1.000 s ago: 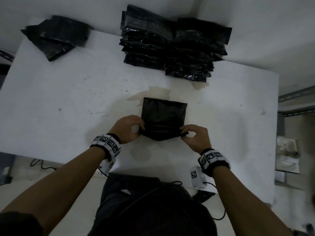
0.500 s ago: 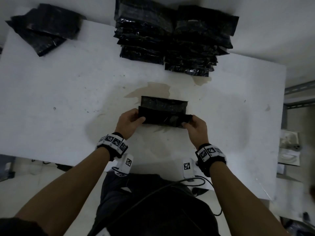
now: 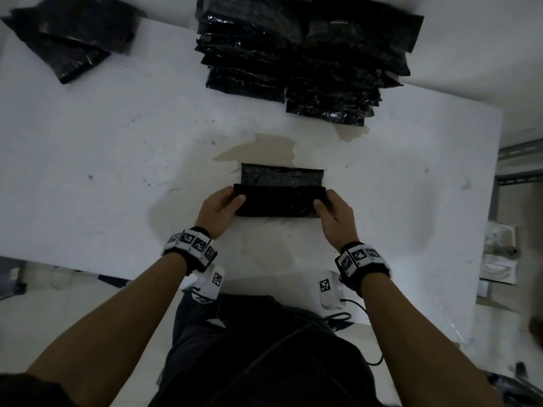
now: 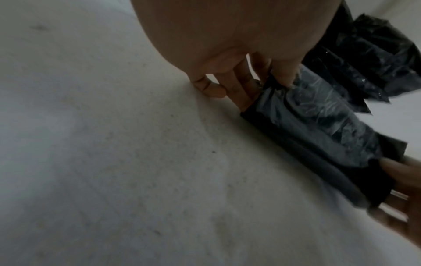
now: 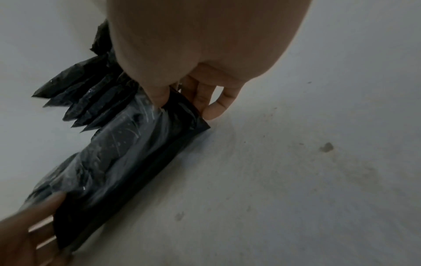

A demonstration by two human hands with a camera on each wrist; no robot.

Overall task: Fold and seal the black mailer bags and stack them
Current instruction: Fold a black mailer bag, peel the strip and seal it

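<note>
A black mailer bag (image 3: 280, 190) lies on the white table (image 3: 102, 160), its near half folded up and over the far half. My left hand (image 3: 224, 205) pinches the fold's left end, thumb on top, fingers under. My right hand (image 3: 333, 208) pinches the right end the same way. The left wrist view shows the bag (image 4: 318, 129) held between thumb and fingers (image 4: 239, 90), with the other hand at the far end. From the right wrist, the bag (image 5: 123, 162) runs down-left from the right hand's thumb (image 5: 159, 97).
Two tall stacks of black mailer bags (image 3: 296, 54) stand at the table's far edge. A smaller pile of black bags (image 3: 73, 33) lies at the far left corner. Brown stains (image 3: 264, 148) mark the table behind the bag. A shelf (image 3: 517, 201) stands right of the table.
Both hands have lifted the bag's near edge and rolled it away from me over the far half. The flat square bag now shows as a narrow folded strip.
</note>
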